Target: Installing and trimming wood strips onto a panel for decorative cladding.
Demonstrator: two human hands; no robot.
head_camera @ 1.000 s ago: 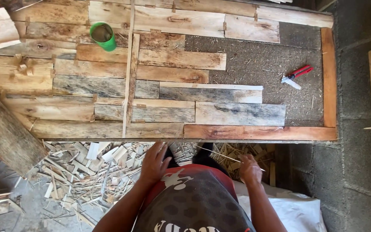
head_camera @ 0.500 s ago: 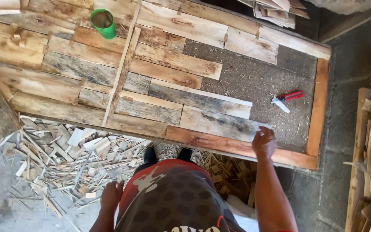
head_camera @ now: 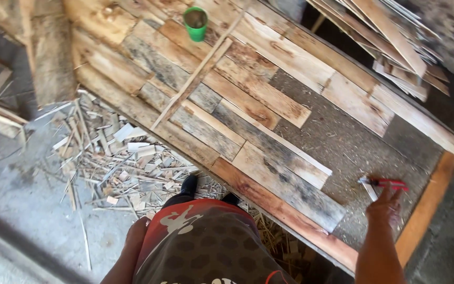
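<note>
Right hand (head_camera: pixel 383 209) reached across the wooden panel (head_camera: pixel 426 210), fingers spread and open, tips touching or just short of the red-handled tool (head_camera: pixel 384 183); not closed on it. Tool lay flat on the bare gritty backing (head_camera: pixel 342 142), directly ahead of the fingertips. Left hand (head_camera: pixel 135 234) hung at the side by the hip, mostly hidden; grip could not be told, nothing seen in it.

Progress, judged: left of the reaching hand most of the panel was clad in mismatched planks (head_camera: pixel 258 89). Backing around the tool uncovered, so cladding looked well past half, one patch left. A loose strip (head_camera: pixel 198 71) lay diagonally across the boards, green cup (head_camera: pixel 195 22) far beyond. Offcuts (head_camera: pixel 127 158) littered the floor.
</note>
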